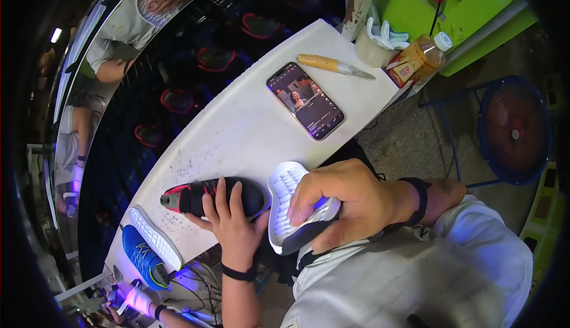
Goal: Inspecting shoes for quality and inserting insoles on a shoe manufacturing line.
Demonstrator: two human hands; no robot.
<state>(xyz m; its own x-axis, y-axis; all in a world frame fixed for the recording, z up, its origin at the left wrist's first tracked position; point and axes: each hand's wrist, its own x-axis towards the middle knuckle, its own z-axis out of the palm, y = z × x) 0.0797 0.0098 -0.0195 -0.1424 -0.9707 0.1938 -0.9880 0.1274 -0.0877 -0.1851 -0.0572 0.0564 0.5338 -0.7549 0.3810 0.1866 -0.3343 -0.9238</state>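
Observation:
A black shoe upper with red and grey trim (pixel 193 195) lies on the white tabletop. My left hand (pixel 234 230) is over it, fingers spread across its side and thumb by the rounded dark end, holding it down. In my right hand (pixel 347 197) is a white shoe sole with a black edge (pixel 285 185), tilted so its ribbed inner face shows. My right fingers reach inside the sole and the thumb is on its outer edge. The sole is close to the upper's dark end; whether they touch I cannot tell.
A blue shoe (pixel 141 257) and another white sole (pixel 155 236) lie at the table's left end. Farther up are a phone (pixel 306 100), a wooden-handled brush (pixel 323 62), a cup (pixel 372 52) and a bottle (pixel 418 61). A round stool (pixel 515 129) stands right.

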